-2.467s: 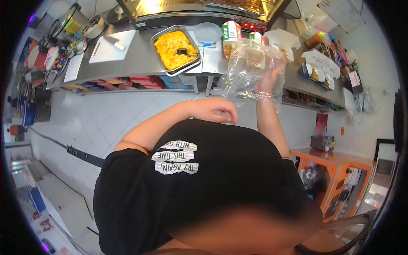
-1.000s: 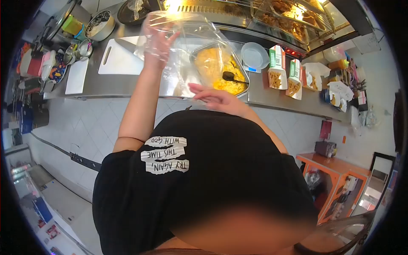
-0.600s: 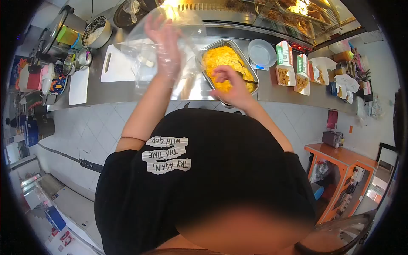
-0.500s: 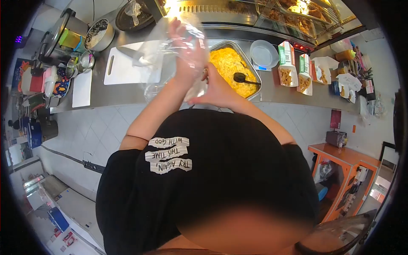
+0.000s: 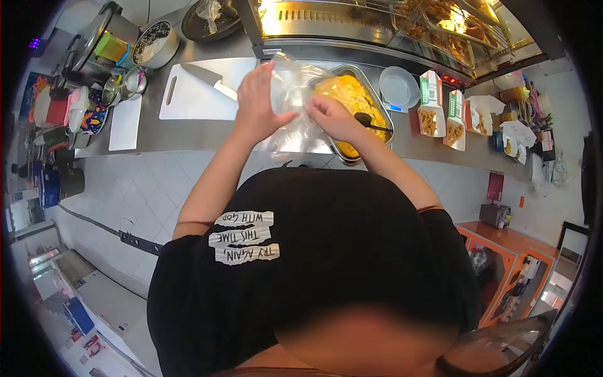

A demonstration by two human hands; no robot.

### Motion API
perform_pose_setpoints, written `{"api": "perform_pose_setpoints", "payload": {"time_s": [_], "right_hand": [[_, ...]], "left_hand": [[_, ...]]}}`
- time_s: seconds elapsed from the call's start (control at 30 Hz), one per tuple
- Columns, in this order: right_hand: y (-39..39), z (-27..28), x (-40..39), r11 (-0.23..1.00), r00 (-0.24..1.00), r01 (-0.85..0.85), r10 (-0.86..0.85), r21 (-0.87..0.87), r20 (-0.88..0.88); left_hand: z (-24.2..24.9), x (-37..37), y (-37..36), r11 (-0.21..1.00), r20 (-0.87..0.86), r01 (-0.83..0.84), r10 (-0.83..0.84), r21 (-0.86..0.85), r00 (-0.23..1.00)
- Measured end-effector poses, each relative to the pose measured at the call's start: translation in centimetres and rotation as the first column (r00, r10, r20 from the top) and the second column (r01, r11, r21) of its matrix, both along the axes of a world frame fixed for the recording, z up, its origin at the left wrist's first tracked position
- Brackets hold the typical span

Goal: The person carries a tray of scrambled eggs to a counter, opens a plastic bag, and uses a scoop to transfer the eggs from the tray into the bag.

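My left hand [image 5: 254, 103] is raised over the counter's front, fingers stretched up and thumb out, holding nothing. Its thumb points at a clear plastic bag [image 5: 290, 129], which hangs crumpled between my hands. With closed fingers, my right hand [image 5: 336, 118] pinches the bag's right side. Behind that hand stands a metal tray [image 5: 387, 119] full of yellow, creamy-looking food [image 5: 352, 91]. A black spoon [image 5: 363, 119] rests in it, its handle toward the right rim. To the left, a knife [image 5: 204, 75] lies on a white cutting board [image 5: 188, 103], partly covered by my left hand.
A round translucent container [image 5: 399, 88] sits right of the tray, then cartons of fried food [image 5: 429, 119]. A lit glass display case [image 5: 333, 25] runs along the back. Far left are a pot [image 5: 155, 47], metal bowls [image 5: 134, 80] and a white sheet [image 5: 125, 122].
My left hand has come out of the plastic bag and moved lower and left. My right hand has shifted right, still gripping the bag. The knife shows more fully now.
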State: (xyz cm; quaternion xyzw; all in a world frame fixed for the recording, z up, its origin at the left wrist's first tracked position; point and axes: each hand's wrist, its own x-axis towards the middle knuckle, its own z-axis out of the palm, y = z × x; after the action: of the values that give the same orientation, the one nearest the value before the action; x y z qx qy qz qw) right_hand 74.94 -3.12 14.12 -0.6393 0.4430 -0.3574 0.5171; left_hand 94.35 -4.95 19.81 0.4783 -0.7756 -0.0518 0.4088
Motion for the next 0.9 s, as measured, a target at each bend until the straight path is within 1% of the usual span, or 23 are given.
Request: {"api": "perform_pose_setpoints", "payload": {"time_s": [0.07,0.1,0.13,0.17,0.23,0.27,0.3,0.33,0.37,0.4,0.47,0.5,0.53,0.57,0.6,0.63,0.7,0.73,0.77,0.8,0.83,0.87,0.9], "right_hand": [[0.3,1.5,0.2,1.000,0.976,-0.026,0.023,-0.014,-0.216],[0.4,2.1,0.3,0.999,0.947,-0.039,0.032,-0.014,-0.320],[0.5,2.8,0.3,0.996,0.922,-0.005,-0.029,-0.087,-0.385],[0.4,2.0,0.0,0.971,0.890,0.054,-0.152,-0.232,-0.430],[-0.5,-0.8,-1.3,0.850,0.795,0.134,-0.399,-0.509,-0.457],[-1.2,-1.2,-1.8,0.834,0.761,0.245,-0.481,-0.494,-0.435],[-1.7,-1.5,-2.5,0.863,0.757,0.283,-0.469,-0.419,-0.455],[-2.0,-0.8,-2.9,0.884,0.753,0.320,-0.456,-0.341,-0.474],[-2.3,-0.5,-3.2,0.897,0.750,0.355,-0.441,-0.262,-0.493],[-2.6,-0.7,-3.4,0.881,0.758,0.421,-0.472,-0.215,-0.450],[-2.9,-1.2,-3.7,0.833,0.758,0.544,-0.540,-0.104,-0.366],[-2.9,-1.1,-4.0,0.799,0.830,0.549,-0.556,0.244,-0.046],[-2.8,-0.6,-4.2,0.735,0.750,0.396,-0.605,0.550,0.268],[-2.8,-0.3,-4.5,0.653,0.537,0.122,-0.676,0.747,0.504],[-2.9,-0.9,-5.0,0.523,0.532,0.064,-0.739,0.850,0.415],[-2.5,-1.9,-5.4,0.561,0.557,-0.038,-0.675,0.827,0.484],[-2.1,-3.6,-5.8,0.613,0.577,-0.244,-0.531,0.752,0.620],[-0.8,-1.5,-5.5,0.567,0.650,-0.223,-0.520,0.793,0.554],[0.0,-1.1,-5.5,0.629,0.833,-0.185,-0.307,0.755,0.460],[0.6,-1.0,-5.8,0.692,0.948,-0.170,-0.080,0.702,0.309],[1.0,-0.3,-5.5,0.829,0.968,-0.235,0.248,0.507,0.044],[1.5,0.4,-5.3,0.899,0.857,-0.341,0.418,0.276,-0.301],[1.4,0.2,-5.2,0.914,0.889,-0.233,0.339,0.333,-0.308]], "left_hand": [[-4.8,1.4,-2.5,0.981,0.005,0.110,-0.112,0.161,0.994],[-4.3,2.0,-2.8,0.974,-0.042,0.081,-0.074,0.211,0.996],[-3.3,2.6,-2.9,0.962,-0.084,0.056,-0.035,0.266,0.996],[-2.4,3.3,-2.8,0.945,-0.123,0.034,0.006,0.325,0.992],[-0.7,6.0,-2.7,0.792,-0.276,0.162,0.008,0.589,0.961],[-0.3,7.2,-2.7,0.686,-0.349,0.236,0.028,0.688,0.937],[-0.4,7.9,-2.3,0.542,-0.544,0.406,0.117,0.736,0.831],[-0.5,8.4,-1.5,0.395,-0.689,0.579,0.239,0.713,0.684],[-0.9,9.0,-1.1,0.261,-0.769,0.739,0.385,0.621,0.511],[-3.2,10.1,-0.8,0.283,-0.832,0.833,0.452,0.476,0.322],[-4.7,11.6,0.2,0.205,-0.792,0.844,0.505,0.496,0.343],[-5.0,12.4,0.5,0.164,-0.771,0.849,0.530,0.502,0.354],[-4.8,13.3,0.6,-0.072,-0.738,0.848,0.459,0.524,0.495],[-5.9,13.9,0.5,-0.150,-0.699,0.776,0.357,0.612,0.620],[-7.9,14.4,0.2,-0.213,-0.644,0.688,0.244,0.694,0.725],[-9.0,14.6,0.3,-0.260,-0.575,0.586,0.123,0.768,0.809],[-7.5,13.6,0.5,0.049,-0.607,0.624,0.299,0.780,0.736],[-7.0,13.4,0.5,0.203,-0.629,0.602,0.375,0.772,0.681],[-7.3,13.7,0.3,0.303,-0.723,0.677,0.471,0.671,0.505],[-7.9,14.0,-0.3,0.414,-0.787,0.718,0.536,0.560,0.305],[-8.0,14.2,-0.6,0.529,-0.819,0.722,0.567,0.445,0.089],[-7.9,14.2,-0.3,0.512,-0.816,0.757,0.576,0.407,0.049],[-8.3,15.1,-0.2,0.421,-0.813,0.837,0.580,0.350,0.048]]}}
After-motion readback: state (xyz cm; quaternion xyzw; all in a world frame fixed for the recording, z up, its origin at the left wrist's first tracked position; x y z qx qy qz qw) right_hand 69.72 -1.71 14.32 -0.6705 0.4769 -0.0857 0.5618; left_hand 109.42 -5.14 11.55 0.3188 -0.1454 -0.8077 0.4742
